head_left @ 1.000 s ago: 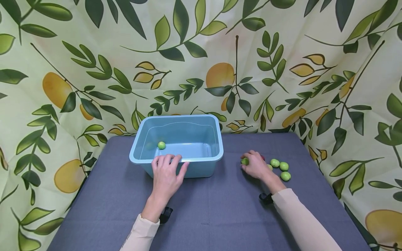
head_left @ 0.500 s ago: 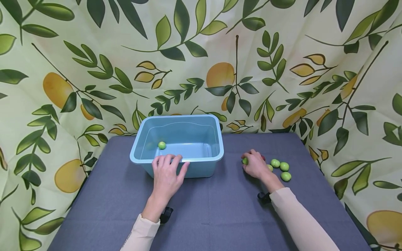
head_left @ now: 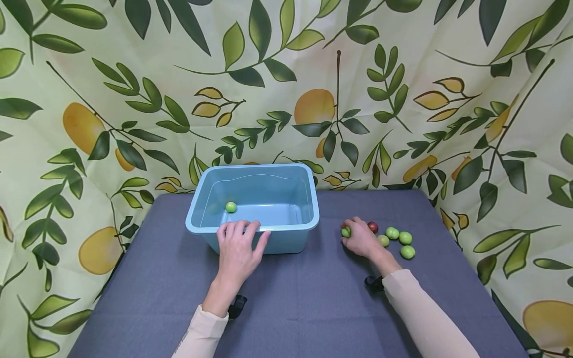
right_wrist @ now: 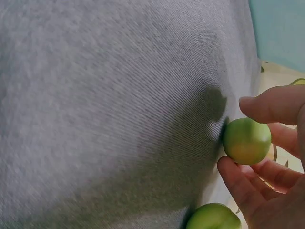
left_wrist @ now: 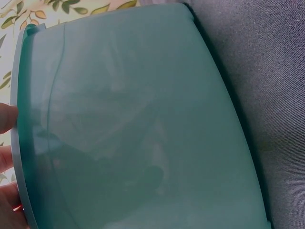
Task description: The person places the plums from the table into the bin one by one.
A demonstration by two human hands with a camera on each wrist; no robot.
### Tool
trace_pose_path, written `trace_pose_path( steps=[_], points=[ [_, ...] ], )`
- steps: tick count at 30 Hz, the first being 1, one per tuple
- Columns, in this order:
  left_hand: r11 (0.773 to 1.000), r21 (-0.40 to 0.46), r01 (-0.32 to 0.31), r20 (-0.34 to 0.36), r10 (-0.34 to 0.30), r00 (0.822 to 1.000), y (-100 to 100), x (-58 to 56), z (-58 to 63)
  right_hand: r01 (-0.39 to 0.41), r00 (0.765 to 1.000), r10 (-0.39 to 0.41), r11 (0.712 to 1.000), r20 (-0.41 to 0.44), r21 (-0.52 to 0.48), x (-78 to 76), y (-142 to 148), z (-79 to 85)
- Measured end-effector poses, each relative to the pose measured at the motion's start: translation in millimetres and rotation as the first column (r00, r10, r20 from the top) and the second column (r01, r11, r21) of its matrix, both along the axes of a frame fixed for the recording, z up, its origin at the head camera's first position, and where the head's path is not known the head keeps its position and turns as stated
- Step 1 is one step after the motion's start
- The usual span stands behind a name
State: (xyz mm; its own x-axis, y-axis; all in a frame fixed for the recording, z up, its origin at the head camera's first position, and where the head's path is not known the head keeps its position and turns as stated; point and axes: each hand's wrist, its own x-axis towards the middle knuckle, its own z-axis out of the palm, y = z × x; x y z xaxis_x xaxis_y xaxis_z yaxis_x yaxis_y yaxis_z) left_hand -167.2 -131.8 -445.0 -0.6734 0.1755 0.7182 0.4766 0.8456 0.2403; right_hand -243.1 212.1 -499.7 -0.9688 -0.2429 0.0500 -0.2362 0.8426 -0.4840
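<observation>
In the head view my left hand (head_left: 239,248) rests its relaxed fingers on the near rim of a light blue plastic tub (head_left: 253,230). The left wrist view shows fingertips (left_wrist: 7,117) at that rim, beside the tub's outer wall (left_wrist: 124,109). My right hand (head_left: 360,237), on the right of the table, holds a small round green fruit (right_wrist: 247,141) between thumb and fingers, close to the cloth. Just behind it lie a dark red fruit (head_left: 373,226) and a paler green fruit (head_left: 383,240). One green fruit (head_left: 230,207) lies inside the tub.
Several more green fruits, such as the nearest green one (head_left: 408,252), lie loose to the right of my right hand. A dark grey-blue cloth (head_left: 304,308) covers the table. A leaf-and-fruit patterned curtain (head_left: 277,99) hangs along the back and sides.
My right hand has shifted slightly left with the green fruit, uncovering the dark red fruit and more of the pale green one. My left hand and the tub stay put.
</observation>
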Motion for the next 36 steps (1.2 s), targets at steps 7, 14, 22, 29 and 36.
trace_pose_path(
  steps=[7,14,22,29,36],
  points=[
    [1.000,0.000,0.002,0.006,-0.002,1.000,0.5,0.9,0.3,-0.019,0.999,0.017,0.999,-0.043,-0.047,1.8,-2.3,-4.6],
    [1.000,-0.003,-0.001,0.003,0.001,1.000,0.5,1.3,0.0,-0.026,0.997,0.017,0.992,-0.074,-0.124,3.9,-2.7,-5.6],
    [1.000,-0.005,-0.001,-0.003,0.001,1.000,0.5,1.6,0.1,-0.016,0.997,-0.001,0.975,-0.079,-0.220,7.5,-4.2,-6.4],
    [1.000,-0.003,0.001,-0.008,-0.001,1.000,0.3,0.7,0.4,0.003,1.000,-0.012,0.951,-0.028,-0.308,11.0,-5.8,-1.4],
    [1.000,0.002,0.000,-0.028,0.000,1.000,0.1,-0.7,-0.6,-0.006,1.000,0.011,0.928,0.011,-0.372,15.6,-8.6,5.2]
  ],
)
